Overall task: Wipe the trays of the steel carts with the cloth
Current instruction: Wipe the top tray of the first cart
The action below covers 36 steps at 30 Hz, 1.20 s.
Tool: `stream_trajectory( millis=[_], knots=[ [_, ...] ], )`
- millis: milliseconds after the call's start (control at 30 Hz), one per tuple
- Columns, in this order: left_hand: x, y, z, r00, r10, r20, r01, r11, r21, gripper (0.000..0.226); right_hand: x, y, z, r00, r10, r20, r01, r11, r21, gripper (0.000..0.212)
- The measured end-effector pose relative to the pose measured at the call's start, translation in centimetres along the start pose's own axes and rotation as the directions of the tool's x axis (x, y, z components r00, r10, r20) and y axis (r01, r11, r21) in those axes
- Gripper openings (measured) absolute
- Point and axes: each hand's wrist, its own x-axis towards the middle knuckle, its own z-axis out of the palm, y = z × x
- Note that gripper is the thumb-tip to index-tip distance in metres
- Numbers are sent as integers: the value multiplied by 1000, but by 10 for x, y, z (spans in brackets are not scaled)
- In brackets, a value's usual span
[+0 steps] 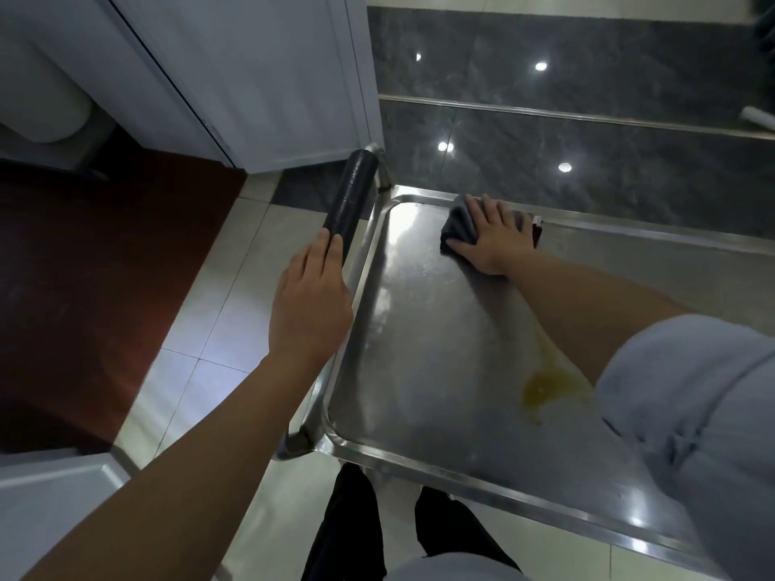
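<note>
The right hand (492,234) lies flat on a dark grey cloth (459,226), fingers straight and spread, pressing it onto the steel tray (419,329) near the far left corner. The cloth is bunched up under the palm and touches the tray's far rim. The left hand (308,304) rests on the cart's black handle (350,197), fingers lying straight along it (thumb side is hidden, so whether it actually wraps around can't be told). A yellowish smear (545,385) sits on the tray surface just beside the right forearm, well apart from the cloth. A white cabinet (260,77) stands past the handle.
</note>
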Motion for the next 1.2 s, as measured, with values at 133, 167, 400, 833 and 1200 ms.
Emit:
stream_trajectory(
  millis=[133,167,400,833,1200],
  knots=[
    [0,1,-2,1000,-5,-4,5,1000,1,52,-11,2,9,1000,-15,-22,14,1000,-14,86],
    [1,2,-2,1000,-7,-5,7,1000,-5,51,-17,1,13,999,-14,-36,14,1000,-9,86],
    [3,5,-8,1000,-8,0,8,1000,-30,50,-112,-20,68,981,-116,-156,108,992,-61,83],
    [6,-2,-8,992,57,113,-70,991,113,55,-268,-65,149,954,-273,-120,262,960,-103,77],
    [-5,4,-19,952,253,174,-283,942,182,66,-334,-24,141,998,-54,-31,50,990,-132,70]
  ],
)
